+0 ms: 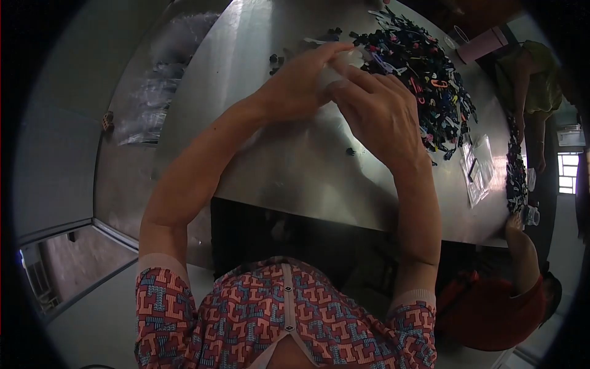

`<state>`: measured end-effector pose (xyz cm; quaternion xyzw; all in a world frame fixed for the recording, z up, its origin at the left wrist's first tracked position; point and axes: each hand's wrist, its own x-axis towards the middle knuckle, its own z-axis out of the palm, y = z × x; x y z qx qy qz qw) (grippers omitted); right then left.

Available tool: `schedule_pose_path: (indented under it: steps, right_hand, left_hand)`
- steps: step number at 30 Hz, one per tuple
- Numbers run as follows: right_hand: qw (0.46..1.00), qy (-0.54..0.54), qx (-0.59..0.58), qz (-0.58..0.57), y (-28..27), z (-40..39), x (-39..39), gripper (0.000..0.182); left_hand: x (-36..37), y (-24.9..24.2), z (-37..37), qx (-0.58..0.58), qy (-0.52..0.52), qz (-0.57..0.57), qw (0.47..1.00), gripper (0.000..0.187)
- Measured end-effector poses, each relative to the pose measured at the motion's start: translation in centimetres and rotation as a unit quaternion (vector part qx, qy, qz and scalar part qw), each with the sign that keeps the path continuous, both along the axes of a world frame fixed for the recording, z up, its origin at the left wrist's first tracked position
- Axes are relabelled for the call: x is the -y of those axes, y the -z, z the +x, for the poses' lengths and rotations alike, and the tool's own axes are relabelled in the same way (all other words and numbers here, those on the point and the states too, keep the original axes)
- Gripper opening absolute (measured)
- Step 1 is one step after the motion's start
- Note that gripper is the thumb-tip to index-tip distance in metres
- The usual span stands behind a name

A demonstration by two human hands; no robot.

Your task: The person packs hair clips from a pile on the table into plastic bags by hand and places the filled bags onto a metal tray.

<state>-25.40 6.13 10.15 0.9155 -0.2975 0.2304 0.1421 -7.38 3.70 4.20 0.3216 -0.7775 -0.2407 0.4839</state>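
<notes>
Both hands meet over the metal table, beside a large pile of dark and coloured hair clips. My left hand is wrapped round a whitish, translucent item, perhaps a small bag or container; its exact shape is hidden by the fingers. From the right, my right hand presses its bent fingers against the same item. A purple clip shows just beyond the right fingers. Small dark pieces lie left of the pile, and one more lies below the hands.
Flat clear plastic bags lie right of the pile. A pink cylinder stands at the far right. Two other people work along the right edge, one in red, beside a strip of dark clips. Plastic-wrapped bundles lie at left.
</notes>
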Motion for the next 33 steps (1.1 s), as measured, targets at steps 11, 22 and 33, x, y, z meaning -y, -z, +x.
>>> schedule_pose_path:
  steps: [11, 22, 33]
  right_hand:
    - [0.999, -0.036, -0.014, -0.001, 0.0, 0.2, 0.1, 0.017]
    - [0.989, -0.027, 0.106, 0.102, 0.9, 0.5, 2.4, 0.028]
    - [0.998, -0.048, -0.006, 0.042, 6.5, 6.7, 6.4, 0.039]
  left_hand:
    - [0.7, 0.4, 0.6, 0.010, 0.021, 0.017, 1.000, 0.075]
    - [3.2, -0.6, 5.9, -0.037, -0.060, 0.049, 0.996, 0.067]
    - [3.9, 0.3, 6.1, -0.024, -0.103, 0.011, 0.994, 0.066]
